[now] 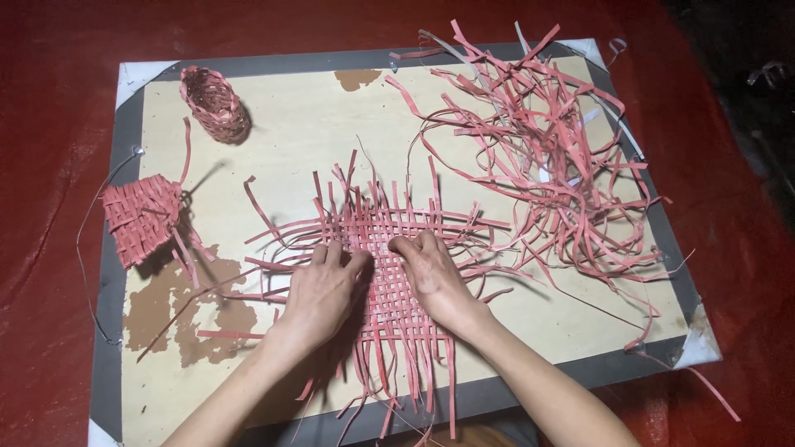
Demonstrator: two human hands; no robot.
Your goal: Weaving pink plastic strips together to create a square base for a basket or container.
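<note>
Down on the board (pixel 298 124), seen from the head camera, both hands press on a flat woven mat (pixel 389 248) of red strips. That mat lies at the centre of the board, its loose ends fanning out on every side and trailing past the board's 6 o'clock edge.

At the mat's 9 o'clock side the left hand (pixel 323 290) rests palm down, fingers spread a little, fingertips on the weave; its grip pinches nothing that I can see. Just beside it, the right hand (pixel 431 277) sits on the mat's middle with fingers curled downward at the weave. Whether its grip nips a strip or only presses, I cannot tell, since the fingertips are tucked under.

Toward 2 o'clock a loose tangle of strips (pixel 538 157) sprawls across the board's corner, a few pale ones mixed in. Near 11 o'clock a small woven basket (pixel 215 103) lies tipped on its side. By 9 o'clock a second, half-woven piece (pixel 141 219) overhangs the board's edge, with a thin wire (pixel 83 248) looping beside it. Brown patches mar the board's pale face, and red sheeting (pixel 50 83) surrounds the whole.
</note>
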